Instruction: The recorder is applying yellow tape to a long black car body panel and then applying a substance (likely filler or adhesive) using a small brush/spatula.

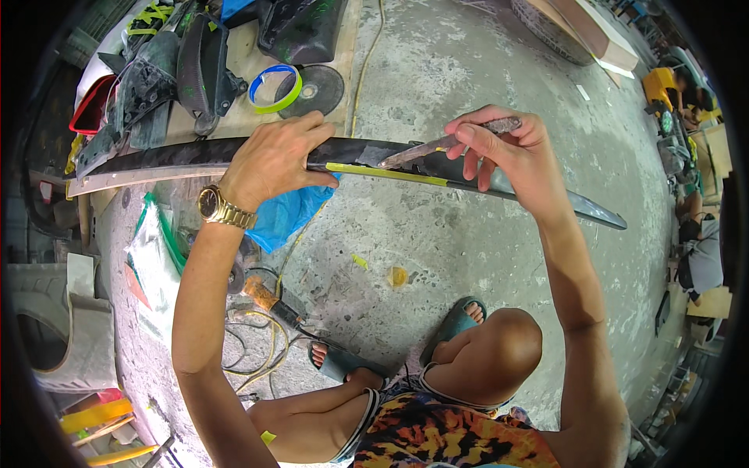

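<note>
A long, narrow, curved black trim strip [187, 154] lies crosswise before me, its left part over the edge of a board. My left hand [273, 156], with a gold watch on the wrist, grips its middle, fingers over the top and thumb along the near edge. Yellow tape [382, 173] runs along that edge between my hands. My right hand [503, 148] is closed around a thin, crusted, stick-like tool [425, 150], pinched between thumb and fingers. The tool slants down to the left, its tip at a grey patch on the strip. Its exact kind is unclear.
Beyond the strip, a board [248, 43] bears a yellow-and-blue tape ring [291, 101], a dark disc [324, 87] and black plastic parts [300, 31]. A blue bag [285, 214] hangs below. A corded tool [269, 300] lies by my feet. People work at far right.
</note>
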### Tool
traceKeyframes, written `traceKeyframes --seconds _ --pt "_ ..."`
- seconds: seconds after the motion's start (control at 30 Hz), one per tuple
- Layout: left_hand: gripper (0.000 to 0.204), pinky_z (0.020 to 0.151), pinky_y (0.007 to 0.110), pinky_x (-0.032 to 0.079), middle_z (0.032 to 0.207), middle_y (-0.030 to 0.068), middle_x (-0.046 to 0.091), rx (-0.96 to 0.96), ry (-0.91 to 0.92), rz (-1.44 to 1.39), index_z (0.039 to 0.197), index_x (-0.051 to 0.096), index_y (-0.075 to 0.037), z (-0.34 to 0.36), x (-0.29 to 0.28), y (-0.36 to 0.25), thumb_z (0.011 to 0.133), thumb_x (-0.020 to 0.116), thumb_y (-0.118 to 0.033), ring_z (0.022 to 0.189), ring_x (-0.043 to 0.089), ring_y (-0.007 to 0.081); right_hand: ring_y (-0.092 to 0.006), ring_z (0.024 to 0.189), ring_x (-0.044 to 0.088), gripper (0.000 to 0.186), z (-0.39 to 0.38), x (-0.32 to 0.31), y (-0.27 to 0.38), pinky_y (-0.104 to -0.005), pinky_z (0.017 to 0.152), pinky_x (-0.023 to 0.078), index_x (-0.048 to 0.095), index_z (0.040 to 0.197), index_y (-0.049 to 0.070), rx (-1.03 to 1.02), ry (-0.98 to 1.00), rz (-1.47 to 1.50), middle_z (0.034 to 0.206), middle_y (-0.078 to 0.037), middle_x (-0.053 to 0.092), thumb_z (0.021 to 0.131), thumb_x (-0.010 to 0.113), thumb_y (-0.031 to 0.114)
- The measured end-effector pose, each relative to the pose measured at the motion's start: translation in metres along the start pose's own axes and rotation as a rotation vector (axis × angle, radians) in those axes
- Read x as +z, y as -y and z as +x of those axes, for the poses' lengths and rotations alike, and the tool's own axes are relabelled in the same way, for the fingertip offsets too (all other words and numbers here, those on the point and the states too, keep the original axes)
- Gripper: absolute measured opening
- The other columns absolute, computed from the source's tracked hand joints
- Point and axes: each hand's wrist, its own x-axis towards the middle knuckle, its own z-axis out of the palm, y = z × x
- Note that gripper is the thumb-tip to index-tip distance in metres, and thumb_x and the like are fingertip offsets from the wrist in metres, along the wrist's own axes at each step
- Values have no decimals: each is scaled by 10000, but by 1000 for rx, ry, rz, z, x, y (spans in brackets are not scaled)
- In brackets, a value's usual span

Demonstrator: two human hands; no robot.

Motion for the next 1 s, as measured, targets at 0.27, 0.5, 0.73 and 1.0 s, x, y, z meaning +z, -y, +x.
traceKeyframes --seconds 0.27,0.5,0.73,1.0 --pt "585 805 466 515 1063 88 604 20 7 12 1139 619 -64 1 -1 -1 708 846 -388 962 636 338 -95 632 653 216 0 -9 2 -224 489 504 750 1057 10 20 26 -13 831 -79 735 966 699 199" --pt "598 818 461 515 1069 88 607 10 12 21 1158 621 -66 1 -2 -1 709 845 -390 974 637 335 -92 627 653 213 6 -5 5 -221 485 500 756 1038 12 19 51 -27 822 -77 732 967 699 204" --pt "593 811 460 518 1063 83 609 31 -34 6 1155 625 -70 -1 2 1 706 847 -387 970 640 330 -91 624 654 205 4 -11 4 -220 482 497 758 1032 18 28 62 -50 821 -72 732 966 700 203" --pt "597 801 458 518 1058 83 609 26 -12 -5 1151 624 -67 2 1 2 703 848 -392 956 642 330 -91 623 651 209 2 -26 9 -217 482 494 760 1025 16 17 35 -111 807 -67 733 960 705 206"
